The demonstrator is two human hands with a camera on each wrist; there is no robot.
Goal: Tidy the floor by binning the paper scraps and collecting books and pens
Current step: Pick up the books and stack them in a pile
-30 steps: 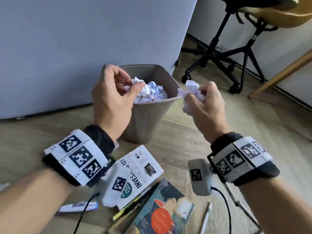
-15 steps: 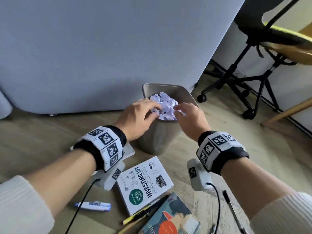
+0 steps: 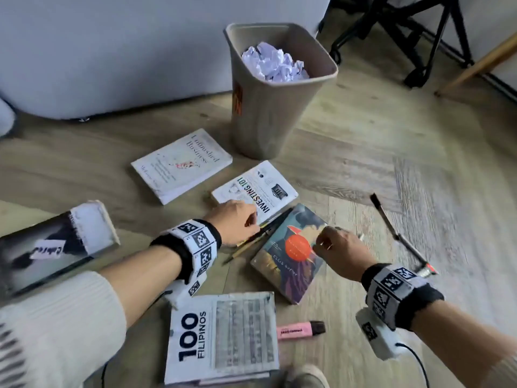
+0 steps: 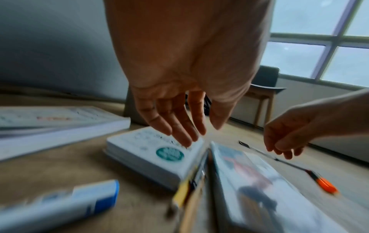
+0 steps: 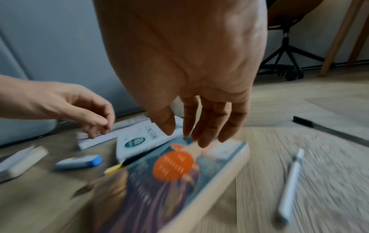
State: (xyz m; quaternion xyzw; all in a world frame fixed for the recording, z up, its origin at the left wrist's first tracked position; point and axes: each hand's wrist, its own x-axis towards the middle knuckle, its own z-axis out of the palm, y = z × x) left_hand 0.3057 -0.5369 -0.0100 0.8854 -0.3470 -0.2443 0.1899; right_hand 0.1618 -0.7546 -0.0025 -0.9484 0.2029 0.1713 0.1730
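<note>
Moved: both hands left the bin (image 3: pixel 282 107), now low over books.
Left hand (image 3: pixel 233 221): fingers loose, empty.
Right hand (image 3: pixel 340 247): fingers loose, empty.
Books: 5 on floor.
Paper (image 3: pixel 275 64): inside bin.
Highlighters: 1 pink (image 3: pixel 300 329).

Wood-plank floor (image 3: pixel 363 152), grey wall panel (image 3: pixel 112 51), black chair base (image 3: pixel 397 29).

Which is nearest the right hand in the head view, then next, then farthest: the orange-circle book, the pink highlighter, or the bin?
Measured from the right hand:
1. Orange-circle book, directly under the fingers, just to the hand's left.
2. Pink highlighter, on the floor below the hand, toward the person.
3. Bin, well beyond, by the grey wall.
</note>
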